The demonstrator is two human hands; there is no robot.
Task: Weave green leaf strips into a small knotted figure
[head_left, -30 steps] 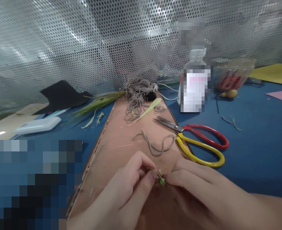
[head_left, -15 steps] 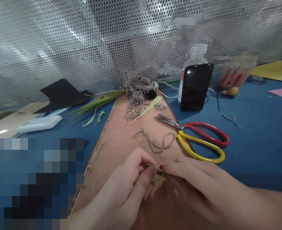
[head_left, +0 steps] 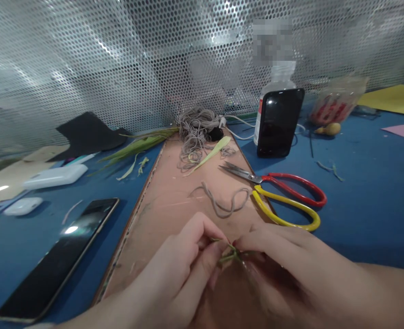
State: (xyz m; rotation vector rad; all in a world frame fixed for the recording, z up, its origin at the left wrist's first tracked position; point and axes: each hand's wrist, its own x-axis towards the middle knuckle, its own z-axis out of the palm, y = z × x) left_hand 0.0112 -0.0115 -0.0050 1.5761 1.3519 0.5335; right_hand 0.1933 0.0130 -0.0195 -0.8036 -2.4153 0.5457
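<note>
Pinching a thin green strand (head_left: 228,257) just above the brown board (head_left: 167,201), the left hand (head_left: 188,269) has thumb and fingertip closed; the right hand (head_left: 284,260) curls against the strand, its grip too hidden to tell. A hard pull could snap so slim a piece. Beyond, the loose grey cord (head_left: 224,211) might snag a finger, the scissors (head_left: 257,182) nick one. Farther, the upright phone (head_left: 280,123) could topple if bumped.
</note>
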